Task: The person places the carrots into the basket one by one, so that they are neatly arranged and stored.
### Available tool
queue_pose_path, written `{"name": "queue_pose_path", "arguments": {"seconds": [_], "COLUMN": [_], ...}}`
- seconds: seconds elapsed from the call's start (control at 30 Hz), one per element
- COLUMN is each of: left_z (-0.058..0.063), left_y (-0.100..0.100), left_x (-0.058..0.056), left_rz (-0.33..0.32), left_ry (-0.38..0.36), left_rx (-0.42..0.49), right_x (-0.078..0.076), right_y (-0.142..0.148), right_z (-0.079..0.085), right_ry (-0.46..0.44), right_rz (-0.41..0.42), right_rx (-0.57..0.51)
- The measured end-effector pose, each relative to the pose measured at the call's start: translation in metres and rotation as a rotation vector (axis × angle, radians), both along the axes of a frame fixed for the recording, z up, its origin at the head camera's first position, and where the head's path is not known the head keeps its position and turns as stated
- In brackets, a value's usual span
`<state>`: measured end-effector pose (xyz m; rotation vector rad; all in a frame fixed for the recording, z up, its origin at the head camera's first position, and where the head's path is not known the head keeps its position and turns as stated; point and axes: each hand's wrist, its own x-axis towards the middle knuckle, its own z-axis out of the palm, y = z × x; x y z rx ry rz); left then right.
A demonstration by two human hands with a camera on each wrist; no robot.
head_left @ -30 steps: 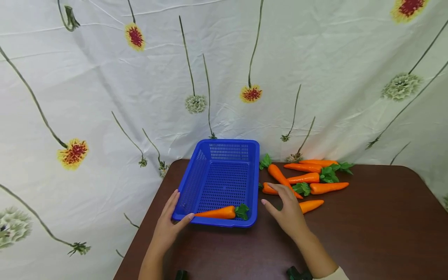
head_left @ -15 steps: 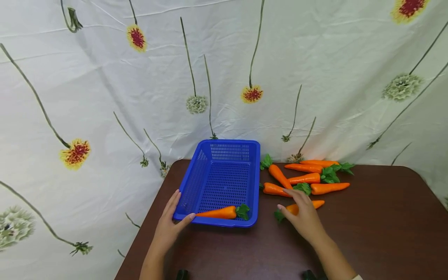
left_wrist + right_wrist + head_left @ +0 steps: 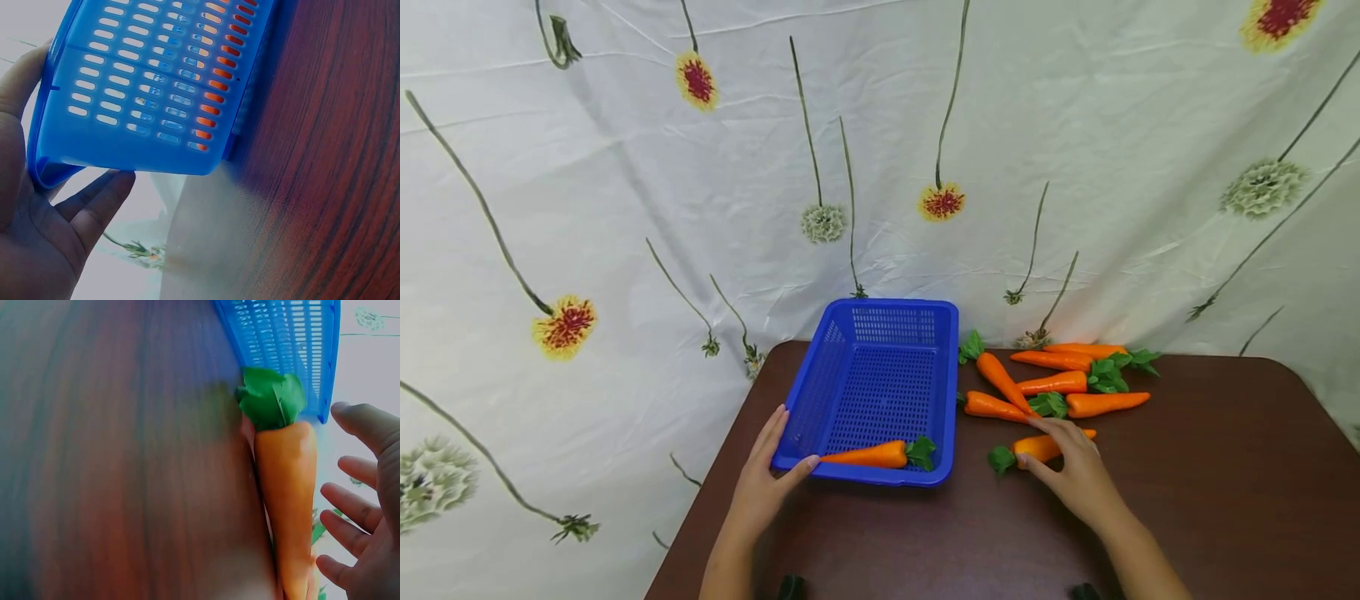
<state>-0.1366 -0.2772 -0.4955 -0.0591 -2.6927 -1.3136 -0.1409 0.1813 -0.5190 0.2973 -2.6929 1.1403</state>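
A blue plastic basket [image 3: 942, 400] stands on the table, with one orange carrot [image 3: 872, 455] lying inside along its front wall. My left hand [image 3: 762, 492] grips the basket's front left corner, thumb over the front rim and fingers along the left side. Just over a loose carrot [image 3: 1037, 448] on the table is my right hand [image 3: 1078, 475], partly covering it. In the right wrist view the fingers are spread beside this carrot [image 3: 286, 494], apart from it, and its green leaves point toward the basket.
Several more carrots lie in a loose pile right of the basket, including one pointing right [image 3: 1105, 404] and one lying slantwise [image 3: 998, 377]. A white flowered cloth [image 3: 880, 150] hangs behind the dark brown table [image 3: 1225, 483].
My right hand has moved right and slightly nearer, away from the basket's right side to the nearest loose carrot. The left hand and the basket have stayed in place.
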Motion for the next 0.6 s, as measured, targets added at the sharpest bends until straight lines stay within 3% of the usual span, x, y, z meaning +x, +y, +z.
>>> {"name": "queue_pose_path", "arguments": {"seconds": [0.6], "left_z": [0.0008], "left_y": [0.0008], "left_x": [0.0001], "left_rz": [0.0], "left_ry": [0.011], "left_rx": [-0.006], "right_x": [0.0035], "right_y": [0.0107], "right_z": [-0.0055], "right_ry": [-0.042], "right_rz": [0.006], "right_rx": [0.105]}}
